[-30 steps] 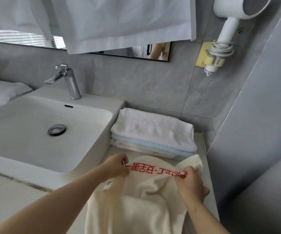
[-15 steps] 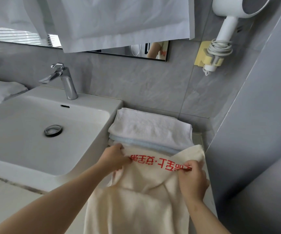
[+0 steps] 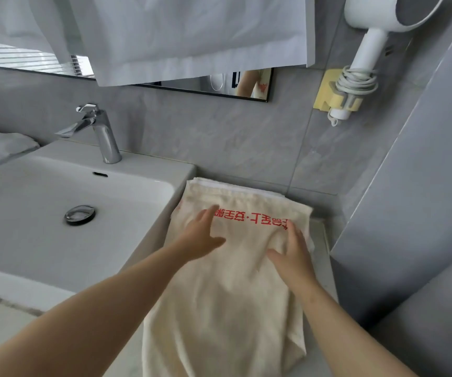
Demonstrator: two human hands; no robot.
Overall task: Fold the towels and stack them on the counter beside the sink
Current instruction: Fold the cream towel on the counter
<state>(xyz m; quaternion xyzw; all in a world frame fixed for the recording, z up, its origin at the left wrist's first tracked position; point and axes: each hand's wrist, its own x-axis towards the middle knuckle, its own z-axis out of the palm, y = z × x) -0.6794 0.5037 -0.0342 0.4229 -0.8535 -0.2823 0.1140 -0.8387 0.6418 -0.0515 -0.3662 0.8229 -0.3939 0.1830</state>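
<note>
Both flat palms press cream towel (image 3: pixel 227 281) bearing illegible red characters.

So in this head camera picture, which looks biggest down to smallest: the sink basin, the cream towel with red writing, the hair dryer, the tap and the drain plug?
As they look in this view:
1. Sink basin and cream towel: alike; the towel lies nearer the camera, so unsure.
2. Hair dryer, partly cut off by the frame.
3. Tap.
4. Drain plug.
</note>
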